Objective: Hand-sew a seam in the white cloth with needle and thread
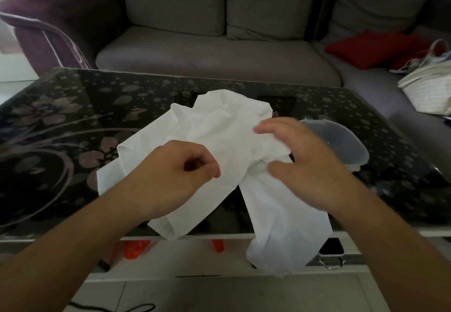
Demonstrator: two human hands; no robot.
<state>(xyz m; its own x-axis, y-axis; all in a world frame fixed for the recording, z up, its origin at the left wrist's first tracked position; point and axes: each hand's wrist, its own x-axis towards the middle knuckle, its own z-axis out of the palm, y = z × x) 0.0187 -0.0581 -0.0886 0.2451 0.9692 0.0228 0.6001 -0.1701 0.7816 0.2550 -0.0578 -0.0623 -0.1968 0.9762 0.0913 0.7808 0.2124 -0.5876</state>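
While curled, both hands (185, 167) grip cloth (227, 128)

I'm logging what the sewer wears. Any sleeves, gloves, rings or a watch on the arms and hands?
None visible. Both forearms are bare as far as the frame shows, so no sleeves appear. The left hand and right hand wear no gloves, and no rings or watch show, though the right hand is blurred.

We see a plain white cloth (219, 135) on a black glossy table (73, 121) patterned with mauve flowers and grey dots, a grey sofa (219, 50) behind, and a red cushion (373, 47).
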